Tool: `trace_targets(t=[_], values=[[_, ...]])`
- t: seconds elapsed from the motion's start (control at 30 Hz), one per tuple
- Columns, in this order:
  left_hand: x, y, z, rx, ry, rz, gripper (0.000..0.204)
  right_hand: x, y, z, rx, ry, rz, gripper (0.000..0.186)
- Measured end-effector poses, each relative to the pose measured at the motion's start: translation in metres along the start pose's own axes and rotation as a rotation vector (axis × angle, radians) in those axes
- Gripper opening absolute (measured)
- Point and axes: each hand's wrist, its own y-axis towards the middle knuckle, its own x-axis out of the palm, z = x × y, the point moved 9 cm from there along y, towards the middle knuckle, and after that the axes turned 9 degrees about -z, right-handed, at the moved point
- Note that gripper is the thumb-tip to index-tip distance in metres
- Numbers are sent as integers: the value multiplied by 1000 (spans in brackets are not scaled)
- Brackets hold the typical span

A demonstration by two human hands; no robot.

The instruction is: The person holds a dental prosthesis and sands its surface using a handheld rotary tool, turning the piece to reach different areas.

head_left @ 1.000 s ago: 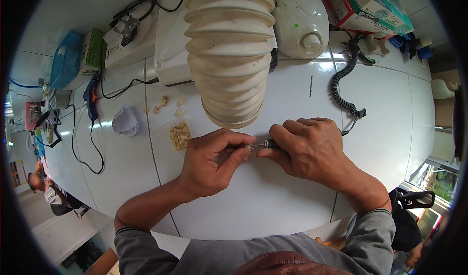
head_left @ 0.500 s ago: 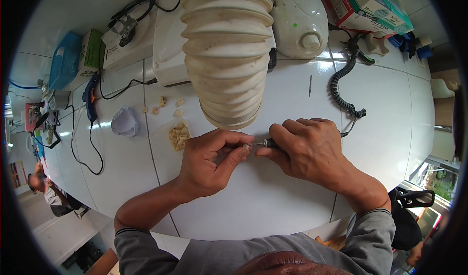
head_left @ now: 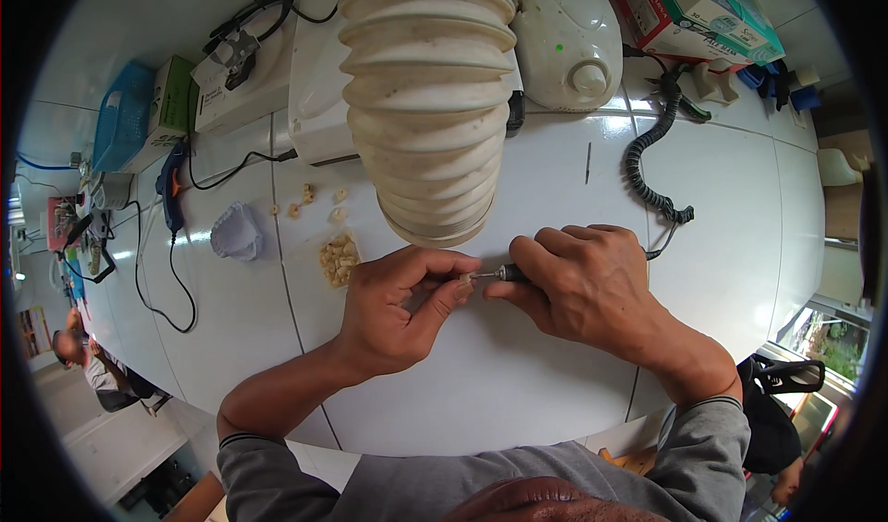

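Head view: I'm watching the left hand (head_left: 393,317) pinching a pale piece (head_left: 466,280), the right hand (head_left: 592,282) clenching a handpiece (head_left: 510,273); slack pinching could let its tip (head_left: 485,275) skid.

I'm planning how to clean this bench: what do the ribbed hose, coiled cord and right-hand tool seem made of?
Ribbed hose: probably flexible plastic, mostly matte cream, judging by its accordion folds.
Coiled cord: likely black rubber or plastic, slightly shiny, in springy loops.
Tool in the right hand: thin silvery shank looks metallic from its gleam; dark grip mostly covered, material unclear.
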Motion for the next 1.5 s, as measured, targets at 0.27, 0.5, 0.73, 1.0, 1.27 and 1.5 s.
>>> trace_targets(t=[0.27,0.5,0.73,1.0,1.27,1.5], values=[[1,0,-3,-17,-9,-23,20,-2,-1,1,13,10,66,50],[2,0,-2,-14,21,-34,19,1,0,0,8,-5,10,47],[2,0,-1,-3,14,-21,20,-1,-1,0,-6,11,39,50],[1,-1,-4,-53,-60,-5,20,1,-1,2,8,4,31,48],[-2,-1,-7,4,-81,82,20,-1,-1,3,12,14,46,50],[0,0,-3,4,-32,55,22,-3,-1,3,19,18,54,50]])
